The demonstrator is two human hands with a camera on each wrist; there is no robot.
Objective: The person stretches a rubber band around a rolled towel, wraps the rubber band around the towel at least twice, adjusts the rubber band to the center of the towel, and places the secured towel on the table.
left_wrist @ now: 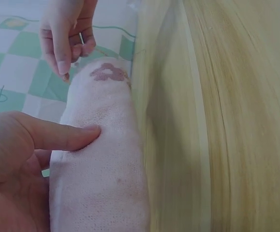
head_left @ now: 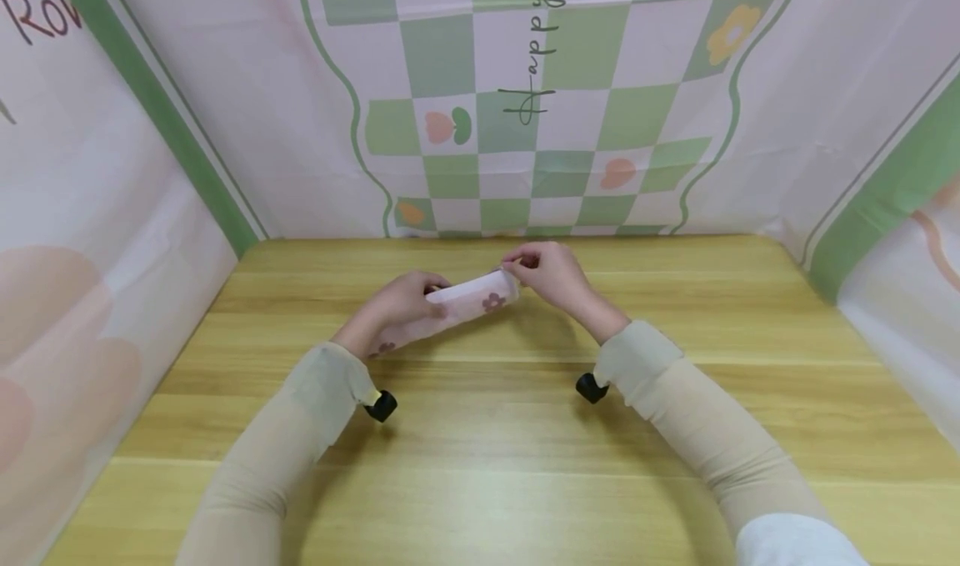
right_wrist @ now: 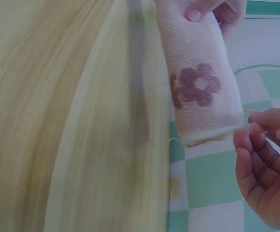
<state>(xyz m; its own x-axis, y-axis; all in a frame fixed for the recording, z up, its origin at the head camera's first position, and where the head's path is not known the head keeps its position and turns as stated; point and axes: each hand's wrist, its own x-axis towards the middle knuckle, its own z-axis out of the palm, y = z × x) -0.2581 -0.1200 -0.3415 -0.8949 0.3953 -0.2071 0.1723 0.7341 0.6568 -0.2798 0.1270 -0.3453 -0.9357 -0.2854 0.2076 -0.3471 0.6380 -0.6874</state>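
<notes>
Cloth: pale pink, fuzzy, a long, narrow bundle, folded or rolled, unclear which
Flowers: mauve, on its surface
Hold: left hand grips it, slanted over the desk
End: brownish edge, right hand pinching at its corner

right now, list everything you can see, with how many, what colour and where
pink cloth: one, pale pink with darker flowers, folded or rolled long, between the hands
thin strand: at least one, tan, at the cloth's far end; too fine to tell what it is
table: one, yellow-brown wood grain, under the hands
checked backdrop: one, green and white with "Happy", behind the table
side hangings: two, whitish with green bands, left and right
black wrist pieces: two, black, left cuff and right cuff
sleeves: two, beige, left and right
left hand: one, bare, gripping the cloth
right hand: one, bare, pinching the strand
</notes>
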